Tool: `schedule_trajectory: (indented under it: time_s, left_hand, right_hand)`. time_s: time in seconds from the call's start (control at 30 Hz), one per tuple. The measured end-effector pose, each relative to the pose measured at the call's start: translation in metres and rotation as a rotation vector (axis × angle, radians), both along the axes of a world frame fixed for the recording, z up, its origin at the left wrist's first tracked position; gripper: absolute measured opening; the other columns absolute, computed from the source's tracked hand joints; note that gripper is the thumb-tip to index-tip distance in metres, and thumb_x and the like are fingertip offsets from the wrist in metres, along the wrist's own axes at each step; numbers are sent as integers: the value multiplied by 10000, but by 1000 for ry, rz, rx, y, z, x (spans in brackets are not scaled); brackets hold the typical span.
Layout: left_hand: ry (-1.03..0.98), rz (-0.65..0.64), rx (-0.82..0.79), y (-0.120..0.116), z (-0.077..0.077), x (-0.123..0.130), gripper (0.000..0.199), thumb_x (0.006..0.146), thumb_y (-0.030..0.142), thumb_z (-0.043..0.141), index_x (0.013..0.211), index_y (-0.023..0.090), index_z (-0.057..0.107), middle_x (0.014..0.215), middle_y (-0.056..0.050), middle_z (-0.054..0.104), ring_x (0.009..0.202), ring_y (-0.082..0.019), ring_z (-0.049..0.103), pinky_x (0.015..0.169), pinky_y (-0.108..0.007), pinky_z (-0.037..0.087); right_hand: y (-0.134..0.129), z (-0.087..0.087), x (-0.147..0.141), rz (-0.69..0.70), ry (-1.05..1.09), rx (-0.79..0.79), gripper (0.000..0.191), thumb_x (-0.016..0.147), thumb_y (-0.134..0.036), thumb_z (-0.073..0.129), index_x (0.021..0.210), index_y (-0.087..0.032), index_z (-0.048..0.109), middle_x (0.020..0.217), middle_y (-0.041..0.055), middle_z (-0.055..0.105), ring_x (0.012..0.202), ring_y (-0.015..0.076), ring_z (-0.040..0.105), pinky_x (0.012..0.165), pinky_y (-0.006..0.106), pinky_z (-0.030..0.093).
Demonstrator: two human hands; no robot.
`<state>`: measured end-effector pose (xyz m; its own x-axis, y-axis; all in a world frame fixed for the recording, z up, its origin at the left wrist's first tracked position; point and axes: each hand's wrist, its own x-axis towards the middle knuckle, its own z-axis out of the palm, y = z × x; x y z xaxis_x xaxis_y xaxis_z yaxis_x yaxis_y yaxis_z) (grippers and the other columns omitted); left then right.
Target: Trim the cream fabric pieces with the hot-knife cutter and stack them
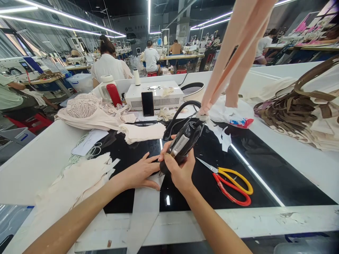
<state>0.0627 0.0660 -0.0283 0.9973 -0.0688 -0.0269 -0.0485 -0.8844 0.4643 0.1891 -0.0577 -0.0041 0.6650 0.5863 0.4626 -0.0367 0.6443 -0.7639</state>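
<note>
Scissors with one yellow and one red handle (218,172) are lying open on the table. Farther back, a dark-screened phone (147,103) is standing before a vented white box (156,100), and a cone of white thread (136,77) is sitting on top of that box. A red bottle (114,94) is leaning to its left, near a pale lace garment (83,106). Brown straps (288,111) are piling up at far right. Beyond, a person in a white top (109,65) is sitting, back turned, and tube lights (66,16) are glowing overhead.
</note>
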Motion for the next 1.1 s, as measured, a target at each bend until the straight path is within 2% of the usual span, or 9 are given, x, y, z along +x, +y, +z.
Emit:
schedule_trajectory:
  time_s: [0.07,0.23,0.4,0.57,0.67,0.83,1.1]
  left_hand:
    - [12,16,-9,0,1,0,667,869,471,851,1438,247,584,1582,-139,540,1604,-365,283,1297,-696,156]
    - [97,76,-23,-2,7,0,430,870,489,848,1169,236,670,1389,-91,677,1566,-374,362,1274,-751,98]
    - [140,73,-5,-1,9,-1,431,885,463,846,1218,271,651,1231,-31,729,1609,-344,278,1263,-757,87]
    - [159,70,4,1,9,0,477,874,462,858,1258,279,642,1213,-23,731,1609,-345,278,1248,-776,90]
    - [158,58,6,1,12,1,438,861,453,870,1194,267,656,1193,-22,733,1594,-353,309,1243,-787,90]
    - [151,47,15,-1,18,2,358,875,462,851,1053,228,646,1296,-65,706,1567,-361,354,1254,-772,106]
    - [169,50,-1,-2,19,2,343,888,468,837,1022,232,628,1306,-62,701,1554,-353,373,1257,-776,91]
  right_hand:
    - [-1,1,0,1,1,-6,350,806,-230,801,1084,-272,592,820,-60,692,611,115,649,626,284,586]
    - [-4,1,9,-21,10,-2,356,828,-222,790,1112,-279,584,838,-60,698,616,114,641,602,270,557]
    - [-6,-1,19,-66,17,16,371,834,-205,777,1142,-283,586,865,-61,700,689,120,656,676,285,570]
    - [-5,2,19,-65,21,25,359,828,-204,773,1124,-278,584,856,-66,700,634,112,641,637,283,567]
    - [-3,2,17,-56,19,28,345,830,-214,773,1112,-271,583,851,-64,697,629,111,641,640,287,564]
    - [-3,-2,15,-43,5,18,342,837,-231,786,1106,-272,579,845,-58,690,655,117,630,659,294,550]
    - [-1,-5,15,-53,3,-15,345,848,-222,768,1131,-276,577,858,-55,691,662,119,636,659,294,553]
